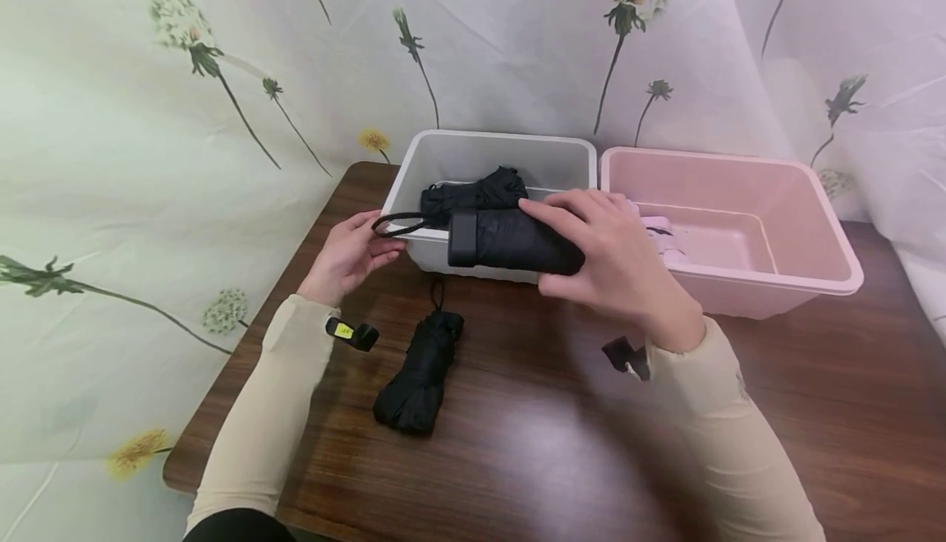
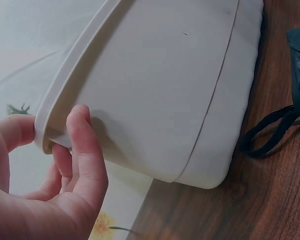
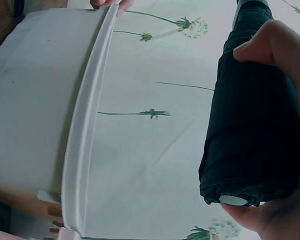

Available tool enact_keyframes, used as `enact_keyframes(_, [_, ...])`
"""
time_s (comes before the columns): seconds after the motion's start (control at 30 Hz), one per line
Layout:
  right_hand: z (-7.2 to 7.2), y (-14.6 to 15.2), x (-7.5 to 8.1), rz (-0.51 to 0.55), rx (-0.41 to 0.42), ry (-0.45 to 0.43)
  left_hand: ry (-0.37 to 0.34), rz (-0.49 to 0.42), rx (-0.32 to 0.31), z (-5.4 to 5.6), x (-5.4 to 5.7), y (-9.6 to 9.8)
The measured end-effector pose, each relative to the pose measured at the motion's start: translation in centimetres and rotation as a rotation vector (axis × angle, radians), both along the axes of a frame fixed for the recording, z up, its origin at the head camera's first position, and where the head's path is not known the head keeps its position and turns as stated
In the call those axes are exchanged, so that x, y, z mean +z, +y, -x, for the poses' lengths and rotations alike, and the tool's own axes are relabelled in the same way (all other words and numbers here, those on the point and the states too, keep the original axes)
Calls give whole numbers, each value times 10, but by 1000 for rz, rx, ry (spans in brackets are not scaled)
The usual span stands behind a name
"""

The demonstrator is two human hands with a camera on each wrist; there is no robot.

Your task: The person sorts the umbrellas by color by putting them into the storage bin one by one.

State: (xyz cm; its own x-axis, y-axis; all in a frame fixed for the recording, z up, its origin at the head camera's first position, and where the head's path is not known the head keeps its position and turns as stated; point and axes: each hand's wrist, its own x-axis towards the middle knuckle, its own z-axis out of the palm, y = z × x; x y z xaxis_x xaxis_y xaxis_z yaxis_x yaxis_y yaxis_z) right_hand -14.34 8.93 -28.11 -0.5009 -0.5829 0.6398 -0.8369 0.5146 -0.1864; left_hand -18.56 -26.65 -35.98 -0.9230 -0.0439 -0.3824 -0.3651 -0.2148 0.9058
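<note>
My right hand [image 1: 609,254] grips a folded black umbrella [image 1: 510,240], held level over the front rim of the white plastic bin [image 1: 517,138]. The umbrella's handle end and wrist loop point left; its other end, with a pale round tip, shows in the right wrist view. At the bin's front left corner, my left hand [image 2: 65,170] pinches the rim between thumb and fingers. Inside the bin lies another black folded umbrella [image 1: 480,190], partly hidden behind the held one. A third black umbrella [image 1: 421,374] rests on the table below, its loop towards the bin.
Right beside the white bin stands a pink bin [image 1: 739,234], with a light purple item [image 1: 661,234] inside, partly covered by my right hand. Both stand on a dark wooden table [image 1: 532,443]. A flower-patterned cloth [image 1: 502,41] hangs behind and at the left.
</note>
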Motion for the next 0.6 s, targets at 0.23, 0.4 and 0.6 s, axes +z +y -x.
enact_keyframes(0.23, [10, -1, -5, 27, -54, -82, 7, -1, 8, -2, 1, 1])
enact_keyframes(0.4, [18, -4, -10, 26, -118, -156, 0, 24, 9, -2, 0, 1])
enact_keyframes(0.6, [28, -9, -20, 31, -158, -261, 5, -26, 7, -2, 1, 1])
